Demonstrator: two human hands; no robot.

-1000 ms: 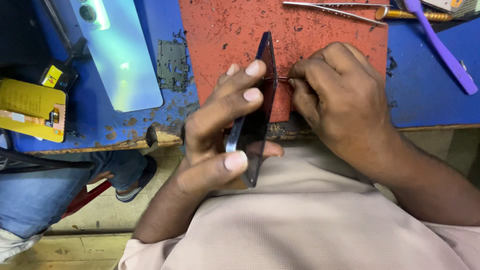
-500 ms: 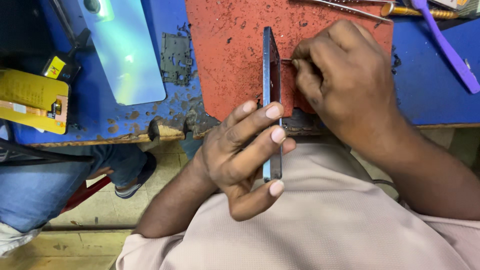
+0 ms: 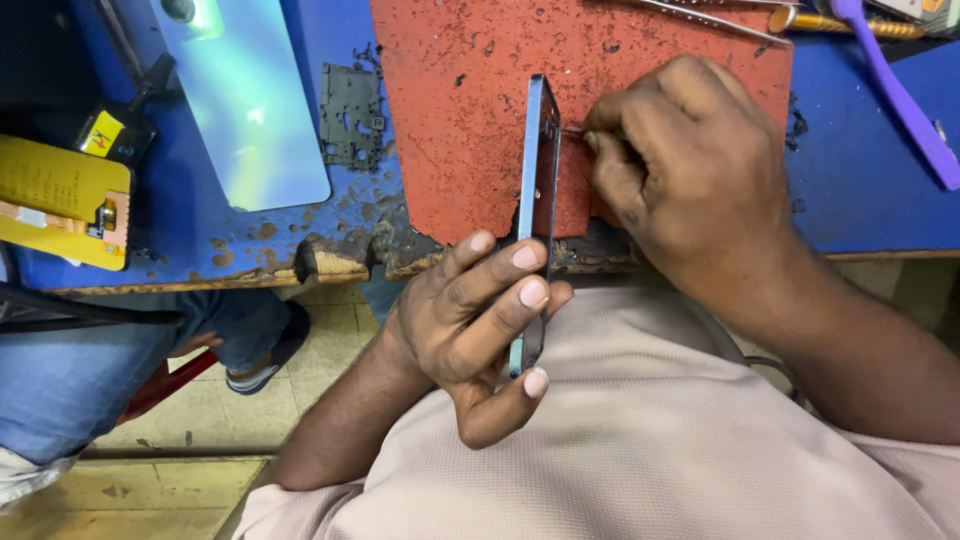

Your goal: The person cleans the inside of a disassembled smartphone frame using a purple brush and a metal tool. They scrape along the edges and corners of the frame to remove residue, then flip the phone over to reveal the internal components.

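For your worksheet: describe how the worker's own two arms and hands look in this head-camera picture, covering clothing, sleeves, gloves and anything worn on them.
Both hands, the left hand and the right hand, are bare: no gloves. No ring, watch or bracelet shows. Both forearms are uncovered too; no cuffs reach the wrists. The person wears a plain beige top of fine-textured fabric, which fills the lower frame.

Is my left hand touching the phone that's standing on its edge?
Touching. The head view shows left hand fingers wrapped around the phone edge.

yellow flat pkg [image 3: 55, 200] far left on bench | small yellow label [image 3: 100, 132] on black tool just above
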